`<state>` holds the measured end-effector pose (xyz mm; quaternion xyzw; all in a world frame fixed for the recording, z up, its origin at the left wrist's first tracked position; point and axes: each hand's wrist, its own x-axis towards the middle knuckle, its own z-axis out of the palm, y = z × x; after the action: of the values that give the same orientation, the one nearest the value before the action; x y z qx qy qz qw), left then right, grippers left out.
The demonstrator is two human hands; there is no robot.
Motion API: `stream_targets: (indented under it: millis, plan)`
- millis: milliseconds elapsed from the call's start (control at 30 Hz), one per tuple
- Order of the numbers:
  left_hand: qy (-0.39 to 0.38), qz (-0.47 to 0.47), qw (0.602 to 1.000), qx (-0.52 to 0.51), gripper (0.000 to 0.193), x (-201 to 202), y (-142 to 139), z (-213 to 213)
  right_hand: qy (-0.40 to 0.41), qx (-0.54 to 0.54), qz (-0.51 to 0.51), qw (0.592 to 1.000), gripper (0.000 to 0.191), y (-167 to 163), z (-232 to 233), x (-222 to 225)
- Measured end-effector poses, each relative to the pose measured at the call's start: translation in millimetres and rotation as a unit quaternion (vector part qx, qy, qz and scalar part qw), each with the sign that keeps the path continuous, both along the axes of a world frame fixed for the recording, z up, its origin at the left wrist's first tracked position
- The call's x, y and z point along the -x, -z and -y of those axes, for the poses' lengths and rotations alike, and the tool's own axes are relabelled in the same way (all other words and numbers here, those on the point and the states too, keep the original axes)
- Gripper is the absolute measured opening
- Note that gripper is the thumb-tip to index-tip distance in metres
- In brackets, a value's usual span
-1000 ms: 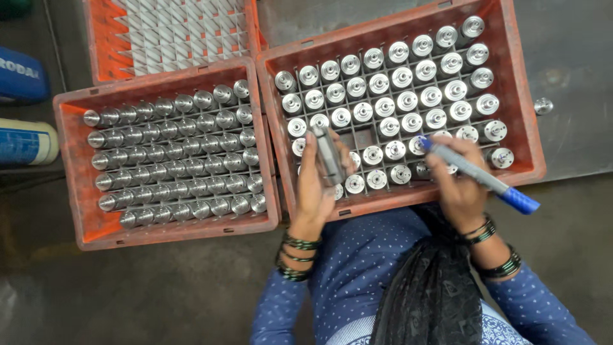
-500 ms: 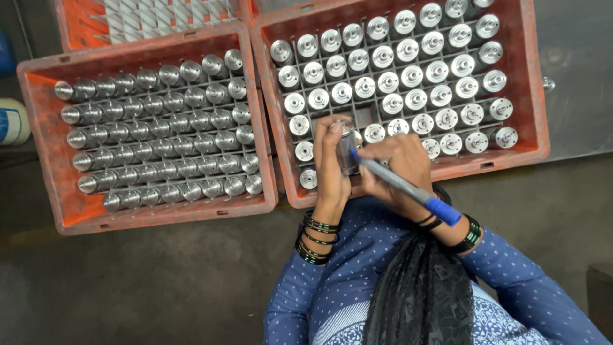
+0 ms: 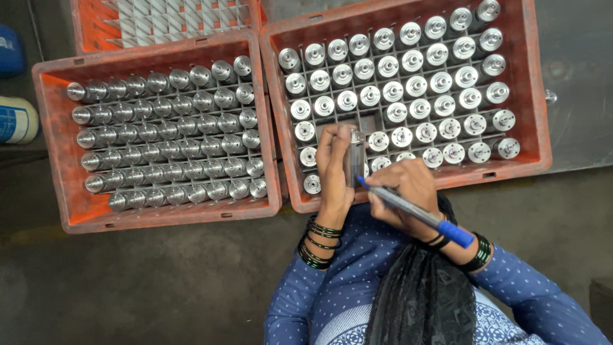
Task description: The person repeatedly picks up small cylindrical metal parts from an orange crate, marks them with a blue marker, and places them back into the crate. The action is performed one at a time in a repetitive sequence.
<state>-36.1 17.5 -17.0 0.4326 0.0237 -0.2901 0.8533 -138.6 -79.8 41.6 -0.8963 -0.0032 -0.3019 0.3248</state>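
1. The left hand [image 3: 334, 167] had its fingers clamped around a metal cylinder [image 3: 355, 156], holding it upright over the near edge of the right crate [image 3: 539, 96]; the fingers hid most of the cylinder's left flank.
2. The right hand [image 3: 408, 191] was closed on a blue marker pen [image 3: 415, 212], its tip touching the cylinder's lower end at about 7 o'clock from the hand; whether a mark was made there could not be made out.
3. The pen's capped blue end pointed toward 4 o'clock, past bangles on the right wrist.
4. At 12 o'clock from the hands, the right crate held rows of standing cylinders in a divider grid, with an empty cell just above the held piece; the hands covered part of the nearest row.
5. At 9 o'clock lay the left crate [image 3: 51, 160], packed with similar cylinders leaning over.
6. A third crate [image 3: 83, 25] at 11 o'clock was cut off by the top edge.
7. Two containers at the far left edge were partly out of frame.
8. The person's dark hair hid the chest and part of the right forearm.
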Motion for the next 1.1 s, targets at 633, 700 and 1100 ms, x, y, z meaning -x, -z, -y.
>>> stream_targets:
  millis: [633,700,1100]
  plan:
    - [0.195,0.523,0.775,-0.297,0.039,-44.6,-36.1,11.3,0.146,-0.182,-0.021,0.972,0.02,40.4,53.5,31.3]
    - [0.22,0.591,0.712,-0.31,0.042,-53.8,-40.1,13.0,0.157,-0.209,-0.031,0.965,0.021,43.2,56.6,32.6]
    - [0.169,0.683,0.414,-0.578,0.06,-90.1,-49.9,-45.4,0.128,-0.259,-0.046,0.956,0.021,47.2,57.6,33.2]
